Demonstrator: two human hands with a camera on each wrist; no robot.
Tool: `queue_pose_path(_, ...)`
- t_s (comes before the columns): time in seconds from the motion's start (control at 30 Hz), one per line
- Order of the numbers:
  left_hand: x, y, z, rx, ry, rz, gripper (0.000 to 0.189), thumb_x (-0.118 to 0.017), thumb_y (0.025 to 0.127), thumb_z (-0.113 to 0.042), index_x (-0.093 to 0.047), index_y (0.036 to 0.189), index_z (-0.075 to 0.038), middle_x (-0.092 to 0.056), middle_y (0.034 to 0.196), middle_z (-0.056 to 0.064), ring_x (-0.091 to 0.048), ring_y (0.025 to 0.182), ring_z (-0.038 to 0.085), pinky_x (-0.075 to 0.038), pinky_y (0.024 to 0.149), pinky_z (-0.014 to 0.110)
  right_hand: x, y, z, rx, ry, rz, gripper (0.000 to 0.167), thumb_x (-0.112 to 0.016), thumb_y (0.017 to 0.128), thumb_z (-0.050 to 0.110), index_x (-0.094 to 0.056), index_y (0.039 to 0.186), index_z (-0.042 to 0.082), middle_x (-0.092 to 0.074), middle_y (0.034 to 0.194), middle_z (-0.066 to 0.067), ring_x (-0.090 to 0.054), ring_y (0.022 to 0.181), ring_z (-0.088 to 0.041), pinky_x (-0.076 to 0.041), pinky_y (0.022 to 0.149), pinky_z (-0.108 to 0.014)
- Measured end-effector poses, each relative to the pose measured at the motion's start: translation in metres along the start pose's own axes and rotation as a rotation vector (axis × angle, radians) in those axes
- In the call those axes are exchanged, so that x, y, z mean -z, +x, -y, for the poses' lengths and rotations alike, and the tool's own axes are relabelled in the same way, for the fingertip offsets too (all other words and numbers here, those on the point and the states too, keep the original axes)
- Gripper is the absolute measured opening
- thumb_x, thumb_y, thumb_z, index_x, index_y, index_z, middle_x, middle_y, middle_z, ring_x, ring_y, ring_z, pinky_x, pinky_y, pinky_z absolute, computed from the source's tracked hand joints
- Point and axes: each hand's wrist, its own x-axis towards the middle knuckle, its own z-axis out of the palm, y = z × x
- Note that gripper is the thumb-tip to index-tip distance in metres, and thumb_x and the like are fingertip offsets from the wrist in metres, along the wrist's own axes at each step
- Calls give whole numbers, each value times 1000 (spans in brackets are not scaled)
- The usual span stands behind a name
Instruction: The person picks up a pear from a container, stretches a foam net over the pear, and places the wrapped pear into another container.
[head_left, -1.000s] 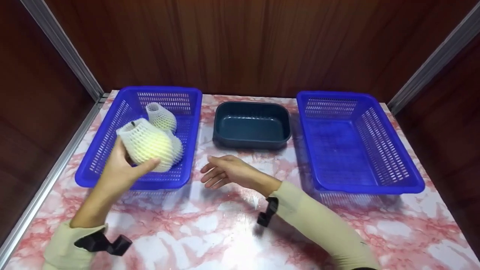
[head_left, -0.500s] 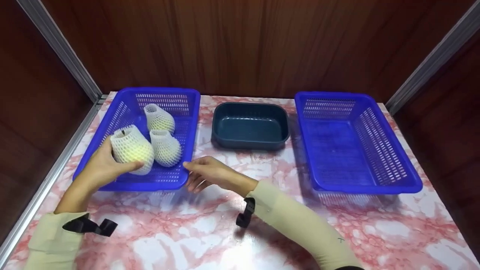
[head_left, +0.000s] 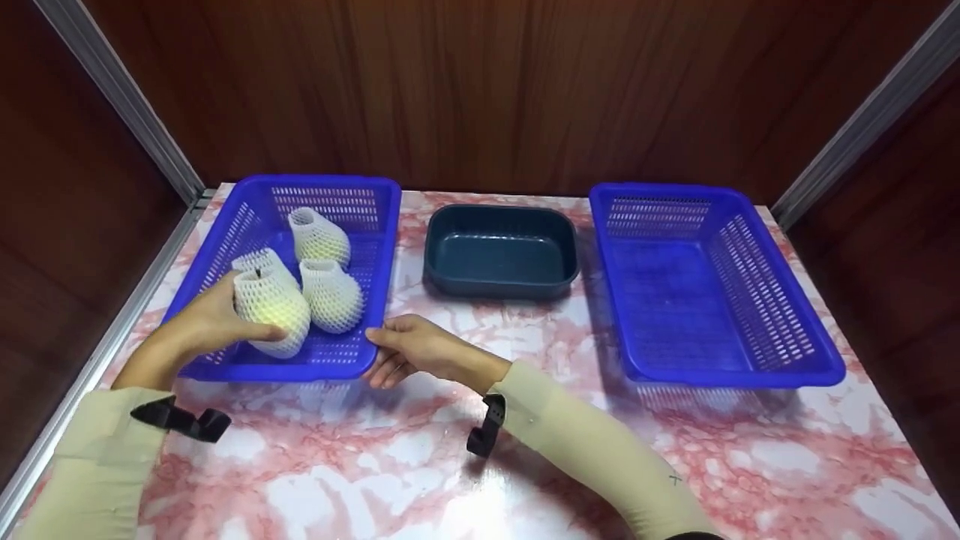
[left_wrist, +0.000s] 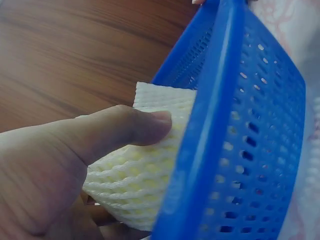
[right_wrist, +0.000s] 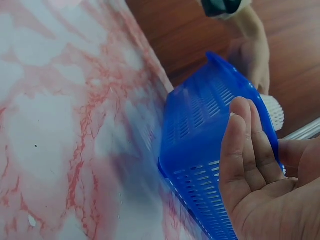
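My left hand [head_left: 210, 319] grips a yellow fruit in a white foam net [head_left: 271, 306], low inside the left blue basket [head_left: 289, 372] near its front left. In the left wrist view the thumb lies across the netting [left_wrist: 135, 172], close by the basket rim [left_wrist: 200, 125]. Beside it in the basket sit two more netted fruits, one at the middle [head_left: 332, 300] and one behind [head_left: 321, 238]. With thumb over the rim and fingers against the outer wall, my right hand [head_left: 431, 351] pinches the basket's front right corner; the right wrist view shows those fingers [right_wrist: 240, 150] outside the wall.
A dark teal rectangular dish [head_left: 501, 289] stands at the back middle. To the right is a second blue basket [head_left: 739, 377] with nothing in it. Brown wood-grain panels [head_left: 495, 90] enclose the back and sides of the red-and-white marbled table [head_left: 420, 465].
My left hand has lowered the netted fruit into the left basket, moving left and down. My right hand has moved left from over the table and taken hold of the basket's corner.
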Motion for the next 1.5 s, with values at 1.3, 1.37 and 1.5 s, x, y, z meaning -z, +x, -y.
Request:
queue_pose_path(1.3,-23,7,9,-190,178,89,71,-91,70,-10,-44,121,5,-63,109,23,-59,102,37,-47,92,52,2,1,0,7,-28,-22,22,-51,108,19,-63,104,1,-72,76,-10,-71,62,-17,-59,58,-28)
queue_pose_path(1.37,-21,6,9,-176,171,105,68,-90,74,-14,-45,121,4,-63,110,22,-59,103,36,-47,93,51,1,1,0,1,-24,-22,22,-51,108,19,-64,105,1,-72,76,-10,-70,62,-17,-59,57,-28)
queue_pose_path(1.5,-18,7,9,-147,172,118,61,-87,82,-25,-47,119,2,-63,107,16,-58,102,31,-47,92,47,1,0,1,-1,-27,-28,23,-52,108,19,-66,105,1,-73,76,-10,-70,61,-17,-59,57,-28)
